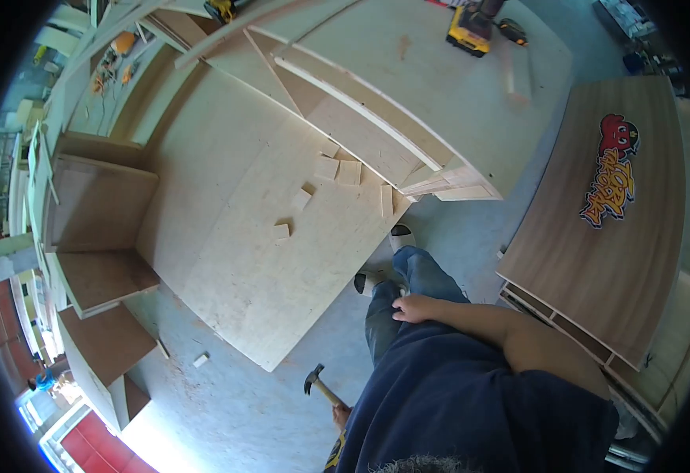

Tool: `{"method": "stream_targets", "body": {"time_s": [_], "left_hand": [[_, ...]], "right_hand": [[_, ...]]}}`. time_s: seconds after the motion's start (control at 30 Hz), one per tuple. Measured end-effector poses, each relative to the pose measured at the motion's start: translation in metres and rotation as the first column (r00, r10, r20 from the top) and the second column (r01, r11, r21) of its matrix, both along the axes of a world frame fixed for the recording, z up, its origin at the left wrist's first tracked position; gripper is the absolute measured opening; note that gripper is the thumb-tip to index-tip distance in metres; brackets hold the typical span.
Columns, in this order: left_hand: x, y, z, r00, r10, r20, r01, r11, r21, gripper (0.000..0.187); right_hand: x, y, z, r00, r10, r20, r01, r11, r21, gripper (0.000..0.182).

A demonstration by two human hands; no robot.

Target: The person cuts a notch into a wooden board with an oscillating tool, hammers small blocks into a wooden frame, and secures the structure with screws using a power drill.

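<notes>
Low at the left of my body, my left hand [341, 415] is wrapped around the wooden handle of a claw hammer [325, 390]. Its metal head points away from me, above the concrete floor. In front of my thighs my right hand [413, 309] is closed, with the fingers curled inward; whatever they may hold is hidden. Before my feet lies a large plywood panel [227, 260]. Several small wood blocks [327, 167] are scattered over it, apart from both hands.
A cabinet frame [369, 110] stands along the panel's far right edge. On its top rest a yellow-black cordless drill [471, 30] and a wood strip [518, 75]. Brown box sections [100, 205] stand at left. A wood-grain board with a cartoon logo [550, 229] is at right.
</notes>
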State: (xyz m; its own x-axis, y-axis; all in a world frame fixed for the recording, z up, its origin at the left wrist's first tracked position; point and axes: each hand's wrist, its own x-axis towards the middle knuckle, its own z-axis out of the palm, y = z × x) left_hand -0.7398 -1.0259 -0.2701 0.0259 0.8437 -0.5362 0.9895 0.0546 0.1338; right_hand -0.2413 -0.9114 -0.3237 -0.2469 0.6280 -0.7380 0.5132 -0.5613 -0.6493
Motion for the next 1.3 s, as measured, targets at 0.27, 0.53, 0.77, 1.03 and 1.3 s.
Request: {"method": "stream_targets", "body": {"time_s": [0.27,0.53,0.77,1.03,1.3], "left_hand": [[0.163,0.202,0.048,0.488,0.732,0.475,-0.395,0.671,-0.628,0.033],[0.301,0.320,0.106,0.564,0.395,0.725,0.037,0.865,-0.500,0.058],[0.404,0.373,0.174,0.404,0.168,0.899,0.305,0.902,-0.306,0.062],[0.557,0.499,0.225,0.558,-0.160,0.814,0.378,0.923,-0.078,0.061],[0.655,0.633,0.204,0.599,-0.688,0.410,0.536,0.724,0.434,0.051]], "right_hand": [[0.075,-0.023,0.063,0.849,-0.480,0.222,0.440,0.874,0.205,0.050],[0.129,-0.079,0.062,0.643,-0.687,0.339,0.607,0.727,0.321,0.052],[0.147,-0.104,0.125,0.255,-0.949,0.185,0.757,0.315,0.572,0.030],[0.328,0.039,0.201,0.113,-0.963,-0.245,0.401,-0.182,0.898,0.024],[0.342,0.147,0.217,0.124,-0.985,0.121,0.170,0.142,0.975,0.051]]}}
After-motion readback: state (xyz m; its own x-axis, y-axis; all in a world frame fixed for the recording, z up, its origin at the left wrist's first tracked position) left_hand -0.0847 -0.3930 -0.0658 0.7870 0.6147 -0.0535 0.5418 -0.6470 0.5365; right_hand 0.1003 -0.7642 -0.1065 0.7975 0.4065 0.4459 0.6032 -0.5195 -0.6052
